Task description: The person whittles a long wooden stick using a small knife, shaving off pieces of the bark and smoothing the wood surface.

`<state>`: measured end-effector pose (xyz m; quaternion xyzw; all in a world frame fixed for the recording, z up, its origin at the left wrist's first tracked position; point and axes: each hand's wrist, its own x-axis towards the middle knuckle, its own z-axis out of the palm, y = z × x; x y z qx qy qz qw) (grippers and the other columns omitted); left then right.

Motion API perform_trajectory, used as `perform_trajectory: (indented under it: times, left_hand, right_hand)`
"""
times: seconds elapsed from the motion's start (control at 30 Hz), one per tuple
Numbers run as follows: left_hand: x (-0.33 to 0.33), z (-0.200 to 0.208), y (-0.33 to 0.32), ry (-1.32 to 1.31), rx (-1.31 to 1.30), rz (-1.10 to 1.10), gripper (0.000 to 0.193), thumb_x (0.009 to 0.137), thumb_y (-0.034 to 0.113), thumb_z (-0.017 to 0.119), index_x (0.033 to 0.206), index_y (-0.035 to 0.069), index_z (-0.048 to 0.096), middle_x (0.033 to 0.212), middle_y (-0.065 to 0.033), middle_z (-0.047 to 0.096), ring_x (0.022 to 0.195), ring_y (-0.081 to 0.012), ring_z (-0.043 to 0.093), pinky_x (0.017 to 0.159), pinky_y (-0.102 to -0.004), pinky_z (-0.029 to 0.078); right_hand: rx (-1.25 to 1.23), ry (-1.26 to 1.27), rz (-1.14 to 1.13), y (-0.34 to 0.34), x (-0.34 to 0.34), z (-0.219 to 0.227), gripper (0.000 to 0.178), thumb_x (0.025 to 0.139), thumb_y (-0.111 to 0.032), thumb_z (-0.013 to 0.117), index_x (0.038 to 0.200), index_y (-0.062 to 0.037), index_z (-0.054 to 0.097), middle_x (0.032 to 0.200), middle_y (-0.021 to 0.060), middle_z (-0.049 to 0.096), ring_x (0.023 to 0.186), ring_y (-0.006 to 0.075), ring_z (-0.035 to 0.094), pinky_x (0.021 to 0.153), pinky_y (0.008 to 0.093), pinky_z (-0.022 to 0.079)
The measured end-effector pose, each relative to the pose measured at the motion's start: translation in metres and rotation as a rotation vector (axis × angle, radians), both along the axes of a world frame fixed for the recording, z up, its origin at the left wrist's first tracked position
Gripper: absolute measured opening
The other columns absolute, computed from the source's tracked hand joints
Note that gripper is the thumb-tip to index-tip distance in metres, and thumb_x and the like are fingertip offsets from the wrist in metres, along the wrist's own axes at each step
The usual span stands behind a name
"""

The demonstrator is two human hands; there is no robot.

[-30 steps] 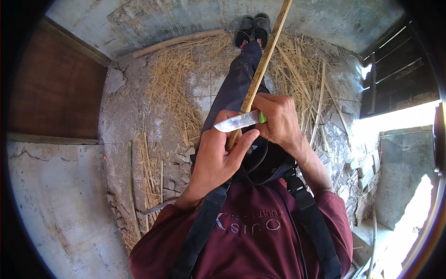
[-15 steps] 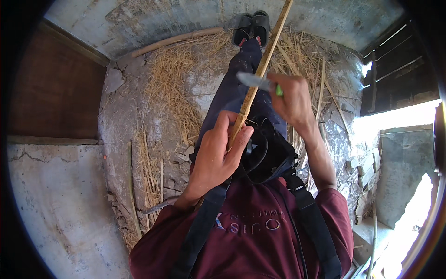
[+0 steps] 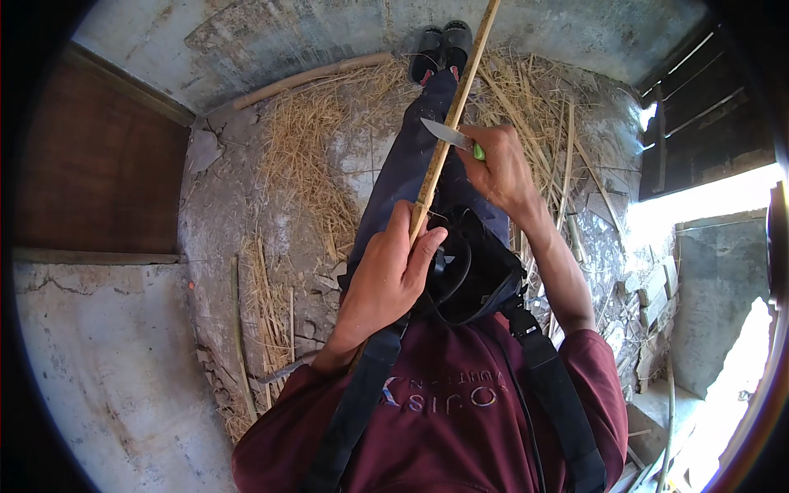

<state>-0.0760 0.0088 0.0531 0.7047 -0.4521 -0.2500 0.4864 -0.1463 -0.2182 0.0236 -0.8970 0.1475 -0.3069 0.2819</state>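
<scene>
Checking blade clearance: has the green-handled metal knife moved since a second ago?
Yes: the knife has moved up the slender tan stick, toward the stained grey wall.

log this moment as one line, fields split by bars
left hand: holding long strip | right hand: holding knife across strip | floor: loose straw

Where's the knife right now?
In the head view, the knife is in the right hand, crossing the pale stick, farther up the picture than the left hand.
</scene>
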Motion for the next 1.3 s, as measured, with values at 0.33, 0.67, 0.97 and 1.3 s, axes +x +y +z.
perform_trajectory:
  times: [0.33, 0.67, 0.97, 1.3]
  left_hand:
    - [0.0, -0.003, 0.003, 0.089, 0.006, -0.056, 0.027, 0.11, 0.022, 0.062, 0.105, 0.002, 0.045, 0.073, -0.0133, 0.052, 0.063, -0.0283, 0.056, 0.058, -0.0383, 0.043]
    - [0.001, 0.003, 0.003, -0.029, -0.008, 0.029, 0.025, 0.11, 0.021, 0.061, 0.108, 0.0, 0.047, 0.08, -0.0166, 0.053, 0.067, -0.0344, 0.056, 0.065, -0.0405, 0.047]
    - [0.006, 0.014, 0.006, -0.137, -0.007, 0.061, 0.025, 0.109, 0.019, 0.061, 0.108, 0.0, 0.044, 0.077, -0.0247, 0.059, 0.074, -0.0524, 0.063, 0.058, -0.0518, 0.045]
    - [0.008, 0.008, 0.003, -0.12, 0.104, 0.068, 0.025, 0.109, 0.021, 0.061, 0.113, -0.001, 0.049, 0.081, -0.0232, 0.059, 0.076, -0.0494, 0.062, 0.063, -0.0482, 0.047]
  right_hand:
    - [-0.088, -0.197, -0.051, -0.006, 0.008, 0.012, 0.013, 0.082, -0.002, 0.063, 0.087, -0.0006, 0.075, 0.071, 0.0255, 0.066, 0.067, 0.0459, 0.067, 0.064, 0.0502, 0.054]
    - [-0.078, 0.094, 0.196, -0.004, 0.007, 0.022, 0.035, 0.071, -0.003, 0.063, 0.102, -0.0036, 0.08, 0.076, 0.0228, 0.07, 0.076, 0.0446, 0.07, 0.07, 0.0519, 0.057]
    - [-0.062, 0.004, 0.219, 0.019, 0.015, 0.023, 0.035, 0.069, -0.003, 0.062, 0.1, -0.0017, 0.079, 0.078, 0.0236, 0.071, 0.077, 0.0456, 0.07, 0.071, 0.0535, 0.057]
    - [-0.185, -0.063, -0.033, -0.057, 0.041, 0.015, 0.01, 0.079, -0.005, 0.068, 0.085, -0.0009, 0.076, 0.072, 0.0259, 0.067, 0.071, 0.0469, 0.068, 0.068, 0.0529, 0.054]
